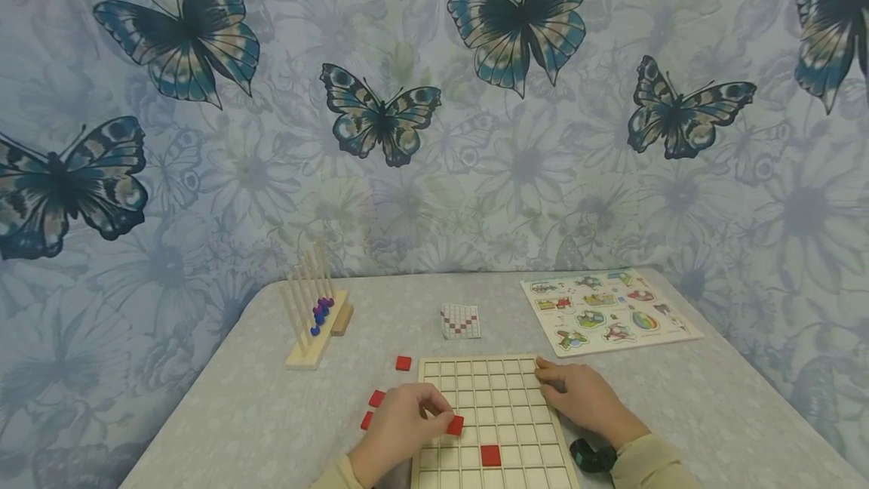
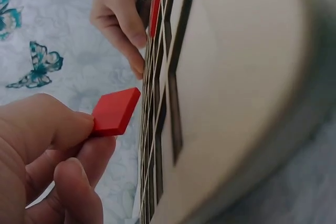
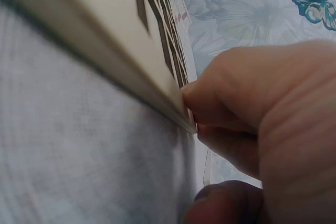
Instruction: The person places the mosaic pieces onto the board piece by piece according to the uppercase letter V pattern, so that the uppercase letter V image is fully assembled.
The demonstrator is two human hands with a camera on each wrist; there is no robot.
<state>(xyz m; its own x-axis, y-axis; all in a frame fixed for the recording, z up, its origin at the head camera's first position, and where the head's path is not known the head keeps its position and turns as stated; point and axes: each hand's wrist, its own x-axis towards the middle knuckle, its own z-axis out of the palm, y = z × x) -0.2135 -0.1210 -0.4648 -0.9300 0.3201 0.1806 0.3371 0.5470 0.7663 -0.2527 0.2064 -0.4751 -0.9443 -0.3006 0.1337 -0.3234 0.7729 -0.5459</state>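
My left hand [image 1: 399, 426] pinches a square red tile [image 2: 115, 113] between thumb and fingers, over the left part of a wooden grid board [image 1: 503, 398]. In the left wrist view the tile is tilted, with a gap between it and the board's grooved face. Another red tile [image 1: 491, 456] lies in a square of the grid, to the right and nearer me. At the board's far right corner my right hand [image 1: 585, 401] grips the edge, its thumb on the rim in the right wrist view. A small card [image 1: 461, 322] with a grid and red squares lies beyond the board.
Left of the board lie three loose red tiles [image 1: 403, 363], two partly behind my left hand. A wooden rack [image 1: 307, 354] with upright rods and blue and purple beads stands at the back left, beside a wooden block [image 1: 342, 319]. A picture board [image 1: 611, 313] lies at the back right.
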